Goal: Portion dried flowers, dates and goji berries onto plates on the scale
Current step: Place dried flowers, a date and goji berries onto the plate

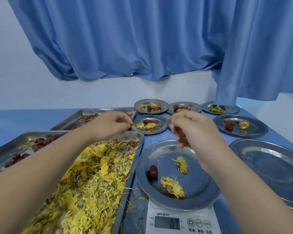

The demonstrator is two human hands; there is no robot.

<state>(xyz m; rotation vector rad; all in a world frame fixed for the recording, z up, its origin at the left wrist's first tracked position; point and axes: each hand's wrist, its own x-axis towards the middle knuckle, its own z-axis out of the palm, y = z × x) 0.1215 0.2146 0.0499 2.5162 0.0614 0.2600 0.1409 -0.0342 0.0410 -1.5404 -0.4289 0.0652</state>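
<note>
- The plate (199, 190) on the scale (181, 222) is partly filled: two dried flowers (172, 186) and one date (153, 171) lie on it, apart from each other. I see no red berries on it yet.
- The right hand (194, 130) hangs over the far edge of that plate, fingers curled and bunched. Something reddish shows among them; it is blurred, but I take it for goji berries (132, 143) like those at the far end of the near tray (120, 205).
- The left hand (108, 125) is over the trays' far side, thumb and fingertips pinched narrowly on a small orange-red bit, probably another berry.
- So my guess is that this plate is on its last ingredient, and the berries have only to drop.
- Beyond the scale, five finished plates (254, 130) each carry flowers with red fruit; a sixth is mostly hidden behind the right hand, so I cannot tell what is on it.
- To the right sits a stack of bare plates (269, 168), so more portions look to be left.
- Stock seems ample: the near tray is heaped with yellow flowers, with dates beside them on the left, and the far tray (74, 115) has more red fruit.
- The scale's display is too blurred to read.
</note>
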